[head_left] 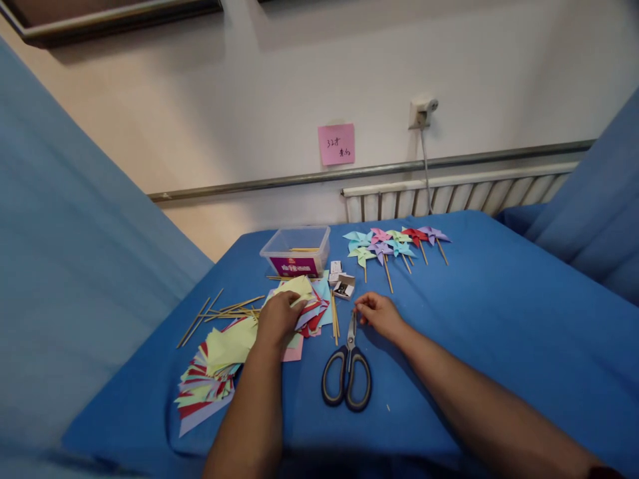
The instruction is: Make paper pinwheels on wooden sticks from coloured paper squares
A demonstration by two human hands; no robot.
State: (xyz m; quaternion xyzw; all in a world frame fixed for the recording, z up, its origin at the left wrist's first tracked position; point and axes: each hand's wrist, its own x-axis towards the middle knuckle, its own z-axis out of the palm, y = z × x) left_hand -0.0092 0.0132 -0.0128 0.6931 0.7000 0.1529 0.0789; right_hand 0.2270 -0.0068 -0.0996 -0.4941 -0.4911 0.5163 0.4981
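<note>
Worktop (519, 319), covered in blue cloth, bearing the following.

Left hand (279, 318): laid over the near stack of coloured paper (315, 307), thumb and fingertips against its upper sheets; cannot tell whether the grip pinches any of them. Stack mixed yellow, red, lilac and pale blue, some pieces askew.

Right hand (380, 314): at the tips of the scissors, thumb and forefinger drawn close together; cannot tell whether the grip pinches anything small, or touches the blades.

Scissors (351, 341), one pair: flat on the cloth between the forearms, dark handles towards the person, blades pointing away.

Paper fan (207, 392): cut pieces spread left of the left forearm — yellow sheets on top.

Wooden sticks (239, 313): loose and crossing, beyond the fan; a few more lie just right of the stack.

Clear plastic tub (295, 267): purple label, sticks inside, behind the stack.

Small cardboard box (342, 293): open, dark bits within; small white box (335, 267) just behind.

Paper pinwheels (382, 249), eight: on sticks, grouped at the far side — blue, pink, green, red, purple.

Wall: pink note (336, 144), handwritten.
</note>
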